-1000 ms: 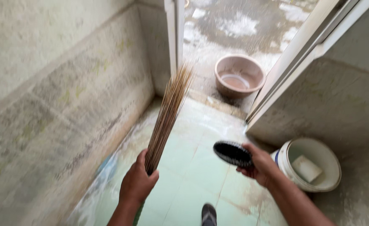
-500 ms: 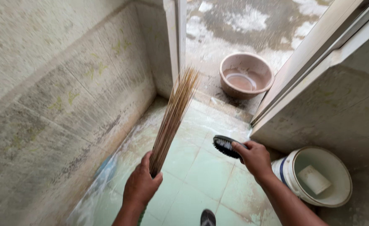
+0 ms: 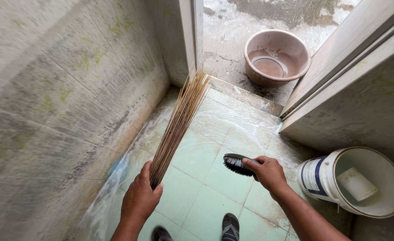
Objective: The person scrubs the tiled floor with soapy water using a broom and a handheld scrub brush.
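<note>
My left hand [image 3: 139,197] grips the bound end of a stick broom [image 3: 177,125], whose thin brown sticks point up and away towards the doorway. My right hand [image 3: 267,173] holds a black scrubbing brush [image 3: 235,163] by its back, bristles facing down and left, just above the wet pale green floor tiles [image 3: 197,156]. The two hands are apart, the brush to the right of the broom.
A white bucket [image 3: 371,207] with a pale block inside stands at the right by a stained wall. A brown basin [image 3: 276,58] holding water sits outside past the door sill. Stained tiled wall [image 3: 58,102] runs along the left. My sandalled feet [image 3: 230,226] show at the bottom.
My right hand has lowered the brush towards the floor and turned its bristles down. The view has tipped downward; the broom stays held in my left hand.
</note>
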